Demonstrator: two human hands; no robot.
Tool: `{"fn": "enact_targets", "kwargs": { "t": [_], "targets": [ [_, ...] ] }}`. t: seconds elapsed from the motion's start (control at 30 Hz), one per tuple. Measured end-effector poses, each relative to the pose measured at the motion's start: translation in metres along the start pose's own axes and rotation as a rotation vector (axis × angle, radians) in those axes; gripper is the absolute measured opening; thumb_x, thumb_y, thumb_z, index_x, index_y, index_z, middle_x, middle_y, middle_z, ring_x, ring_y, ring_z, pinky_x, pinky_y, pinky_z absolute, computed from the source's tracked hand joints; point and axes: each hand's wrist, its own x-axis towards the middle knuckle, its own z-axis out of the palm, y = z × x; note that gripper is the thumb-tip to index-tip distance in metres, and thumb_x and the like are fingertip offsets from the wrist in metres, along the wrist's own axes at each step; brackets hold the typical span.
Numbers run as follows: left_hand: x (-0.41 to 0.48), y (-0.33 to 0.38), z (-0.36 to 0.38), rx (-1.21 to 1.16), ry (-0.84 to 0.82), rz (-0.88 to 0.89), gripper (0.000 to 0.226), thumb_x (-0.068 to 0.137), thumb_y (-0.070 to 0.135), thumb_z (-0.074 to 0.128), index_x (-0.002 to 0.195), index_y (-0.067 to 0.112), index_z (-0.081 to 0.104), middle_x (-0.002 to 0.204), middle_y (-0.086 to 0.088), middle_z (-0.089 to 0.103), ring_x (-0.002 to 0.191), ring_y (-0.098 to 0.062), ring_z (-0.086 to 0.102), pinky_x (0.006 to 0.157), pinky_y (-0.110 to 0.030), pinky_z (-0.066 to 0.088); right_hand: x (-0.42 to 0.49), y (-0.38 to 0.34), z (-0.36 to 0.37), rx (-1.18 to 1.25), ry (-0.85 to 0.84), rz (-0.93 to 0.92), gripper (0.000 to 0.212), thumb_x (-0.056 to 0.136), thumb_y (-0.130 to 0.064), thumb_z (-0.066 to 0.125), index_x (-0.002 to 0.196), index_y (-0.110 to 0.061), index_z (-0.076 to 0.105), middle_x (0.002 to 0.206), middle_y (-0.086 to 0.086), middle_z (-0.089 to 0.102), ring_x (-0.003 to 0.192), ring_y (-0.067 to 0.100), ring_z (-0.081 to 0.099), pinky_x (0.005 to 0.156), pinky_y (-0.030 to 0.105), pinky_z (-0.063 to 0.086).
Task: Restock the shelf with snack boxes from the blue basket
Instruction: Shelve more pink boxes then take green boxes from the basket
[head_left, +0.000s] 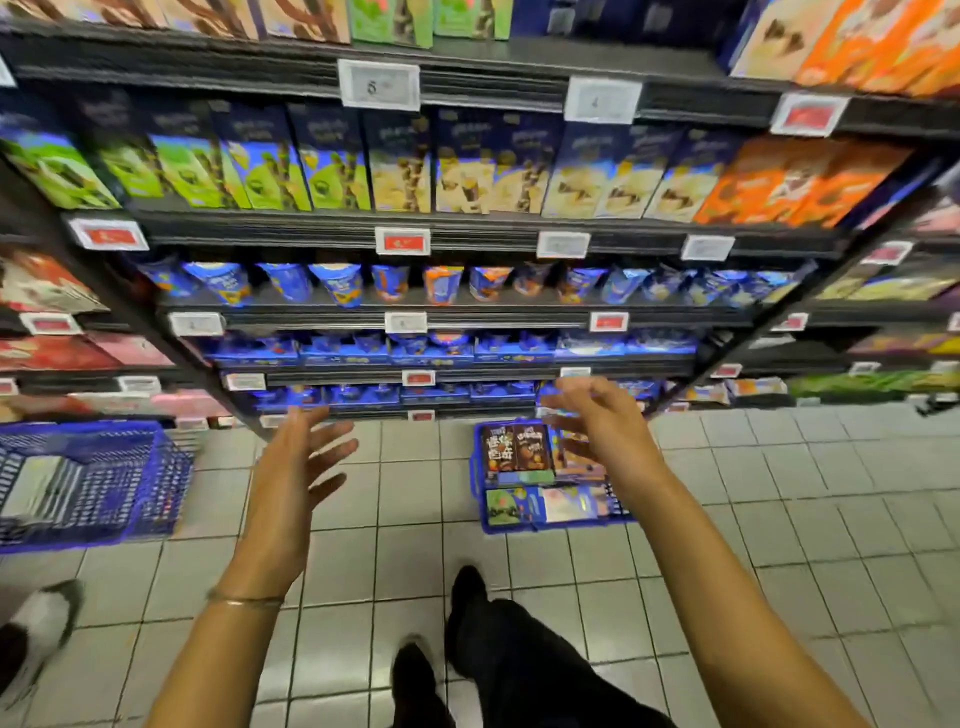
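While left hand (298, 470) & right hand (597, 423) hovered empty, fingers spread, blue basket (519, 528) sat on floor (410, 551) by shelf (467, 228); best move prob. reaching straight down, gripping snack boxes (514, 448) by sides.

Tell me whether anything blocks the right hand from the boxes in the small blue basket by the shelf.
Nothing visible does. The open right hand hangs over the small blue plastic basket on the tiled floor, and its dark brown cardboard snack boxes lie uncovered on top.
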Motion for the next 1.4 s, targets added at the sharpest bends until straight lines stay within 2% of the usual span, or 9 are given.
{"fn": "enact_targets", "kwargs": {
  "t": [0.17,0.4,0.6,0.83,0.97,1.07,1.2,1.33,1.4],
  "targets": [
    [-0.037,-0.076,0.054,0.125,-0.048,-0.224,0.051,0.11,0.053,0.033,0.137,0.019,0.06,0.132,-0.008,0.072,0.121,-0.029,0.067,0.107,-0.05,0.045,-0.003,0.096,-0.065,-0.006,0.078,0.208,0.013,0.101,-0.031,0.057,0.102,-0.021,0.064,0.104,0.006,0.074,0.085,0.018,0.07,0.074,0.033,0.05],
    [-0.052,-0.158,0.165,0.176,-0.039,-0.408,0.061,0.108,0.061,0.032,0.142,0.019,0.058,0.131,-0.004,0.072,0.121,-0.026,0.067,0.107,-0.048,0.046,0.047,0.2,-0.146,-0.044,0.038,0.375,0.024,0.098,-0.034,0.061,0.114,-0.015,0.061,0.115,0.011,0.07,0.099,0.026,0.067,0.081,0.036,0.048],
    [-0.023,-0.25,0.24,0.243,-0.081,-0.45,0.049,0.108,0.061,0.033,0.121,0.027,0.065,0.118,0.0,0.074,0.101,-0.016,0.071,0.078,-0.032,0.053,0.116,0.283,-0.175,-0.041,0.042,0.431,0.02,0.098,-0.035,0.061,0.112,-0.02,0.06,0.115,0.007,0.07,0.099,0.024,0.066,0.077,0.034,0.052],
    [0.078,-0.391,0.297,0.214,-0.191,-0.554,0.056,0.107,0.064,0.032,0.125,0.022,0.065,0.117,-0.002,0.076,0.114,-0.028,0.07,0.11,-0.055,0.045,0.242,0.422,-0.167,-0.032,0.143,0.463,0.012,0.098,-0.024,0.056,0.1,-0.014,0.063,0.105,0.023,0.068,0.089,0.025,0.061,0.08,0.04,0.053],
    [0.147,-0.467,0.318,0.166,-0.252,-0.598,0.063,0.104,0.071,0.028,0.123,0.025,0.066,0.12,-0.001,0.076,0.115,-0.024,0.07,0.104,-0.048,0.048,0.31,0.5,-0.152,-0.066,0.154,0.378,0.012,0.098,-0.022,0.057,0.087,-0.017,0.061,0.117,0.023,0.068,0.098,0.031,0.066,0.082,0.038,0.052],
    [0.187,-0.511,0.327,0.202,-0.313,-0.557,0.068,0.101,0.075,0.023,0.123,0.027,0.066,0.12,0.0,0.077,0.115,-0.019,0.071,0.087,-0.04,0.053,0.354,0.555,-0.148,-0.258,0.142,0.204,0.021,0.097,-0.027,0.059,0.114,-0.016,0.064,0.12,0.008,0.07,0.105,0.027,0.062,0.095,0.041,0.05],
    [0.225,-0.548,0.332,0.192,-0.367,-0.478,0.079,0.099,0.077,0.023,0.136,0.019,0.062,0.128,-0.006,0.075,0.118,-0.023,0.072,0.078,-0.035,0.053,0.401,0.611,-0.147,-0.317,0.079,-0.008,0.04,0.098,-0.027,0.061,0.136,-0.015,0.056,0.125,0.0,0.067,0.114,0.018,0.061,0.085,0.024,0.042],
    [0.239,-0.559,0.338,0.186,-0.352,-0.429,0.082,0.099,0.079,0.02,0.136,0.018,0.064,0.128,-0.005,0.075,0.118,-0.025,0.071,0.072,-0.034,0.052,0.425,0.65,-0.14,-0.355,0.059,-0.061,0.031,0.095,-0.037,0.064,0.116,-0.014,0.065,0.108,0.004,0.072,0.099,0.023,0.065,0.081,0.033,0.049],
    [0.237,-0.561,0.34,0.18,-0.337,-0.413,0.082,0.1,0.078,0.021,0.135,0.018,0.064,0.127,-0.005,0.075,0.117,-0.025,0.071,0.077,-0.037,0.053,0.428,0.659,-0.139,-0.446,0.067,-0.068,0.034,0.093,-0.04,0.067,0.101,-0.009,0.059,0.086,0.007,0.066,0.078,0.024,0.061,0.065,0.037,0.046]
  ]
}}
